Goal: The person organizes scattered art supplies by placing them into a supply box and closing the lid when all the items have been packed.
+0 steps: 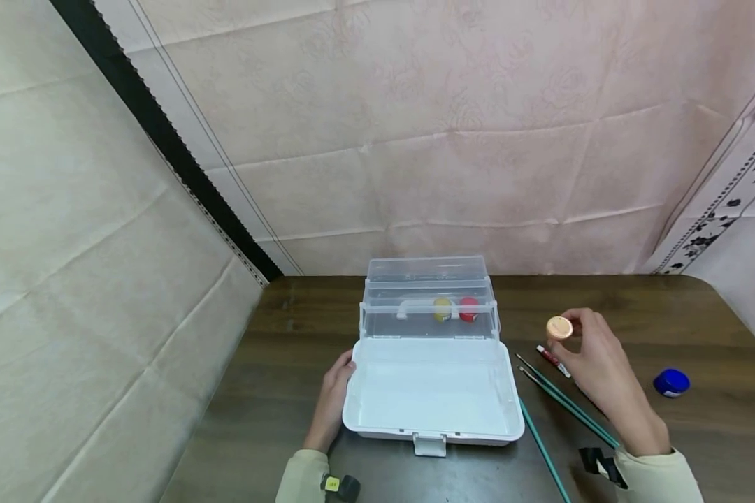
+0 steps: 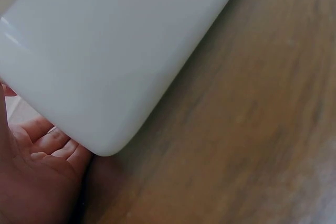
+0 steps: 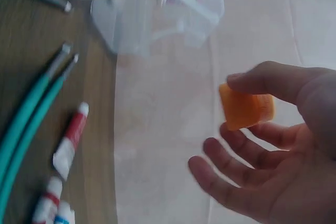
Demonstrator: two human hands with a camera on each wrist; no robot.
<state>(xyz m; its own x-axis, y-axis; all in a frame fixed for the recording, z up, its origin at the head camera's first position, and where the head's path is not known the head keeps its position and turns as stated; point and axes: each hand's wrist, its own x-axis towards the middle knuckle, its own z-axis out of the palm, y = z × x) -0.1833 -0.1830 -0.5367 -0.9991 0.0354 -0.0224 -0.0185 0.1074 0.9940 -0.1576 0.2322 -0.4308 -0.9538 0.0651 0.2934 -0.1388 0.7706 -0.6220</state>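
My right hand (image 1: 604, 360) pinches a small orange paint jar (image 3: 242, 107) between thumb and fingers, raised to the right of a white plastic box (image 1: 437, 388). The box stands with its clear lid (image 1: 428, 269) swung back; its white inside shows bare. Inside the lid part sit a yellow jar (image 1: 442, 309) and a red jar (image 1: 468, 309). My left hand (image 1: 333, 402) grips the box's left side, thumb by the rim. In the left wrist view its fingers (image 2: 55, 142) reach under the box's edge.
Teal paintbrushes (image 1: 569, 404) lie right of the box, one close against its corner. A red and white paint tube (image 1: 554, 361) lies under the right hand, with more tubes (image 3: 48, 201) beside it. A blue jar (image 1: 671, 383) stands farther right. Cloth hangs behind the table.
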